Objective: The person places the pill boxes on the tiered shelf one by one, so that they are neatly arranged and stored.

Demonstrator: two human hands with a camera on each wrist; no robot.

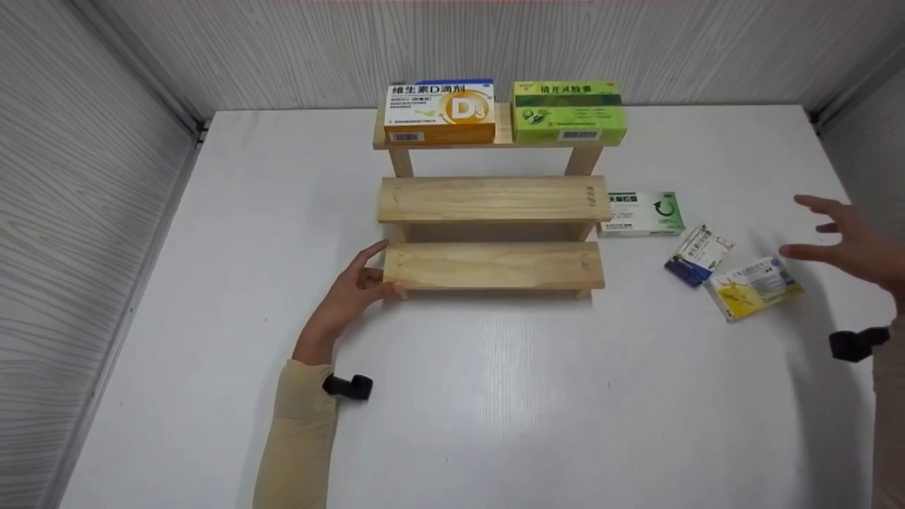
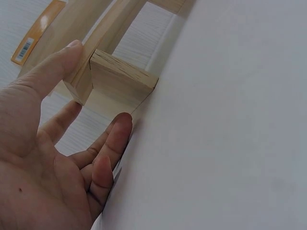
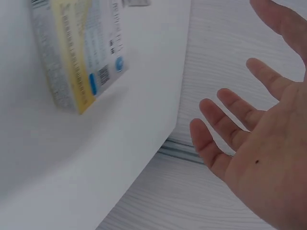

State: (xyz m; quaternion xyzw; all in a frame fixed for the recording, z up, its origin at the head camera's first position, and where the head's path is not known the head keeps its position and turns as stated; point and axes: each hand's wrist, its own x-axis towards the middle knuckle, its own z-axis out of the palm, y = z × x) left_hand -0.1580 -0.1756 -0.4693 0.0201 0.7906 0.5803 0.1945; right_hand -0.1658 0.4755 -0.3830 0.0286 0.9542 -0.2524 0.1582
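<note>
A three-step wooden display stand (image 1: 495, 265) stands in the middle of the table. My left hand (image 1: 353, 286) holds the left end of its lowest step, thumb at the front edge and index finger at the back corner. In the left wrist view the other fingers of that hand (image 2: 53, 167) curve beside the step's leg. My right hand (image 1: 859, 244) hovers at the right, fingers spread and holding nothing. Closest to it lies a yellow-and-white medicine box (image 1: 756, 288), also in the right wrist view. A small white-and-purple box (image 1: 700, 254) touches or overlaps it on the left.
On the top step sit an orange-and-white vitamin D box (image 1: 438, 113) and a green capsule box (image 1: 569, 113). A white-and-green box (image 1: 647, 213) lies by the middle step's right end, partly hidden. Grey wood-patterned walls (image 1: 495, 49) enclose the white table (image 1: 495, 424).
</note>
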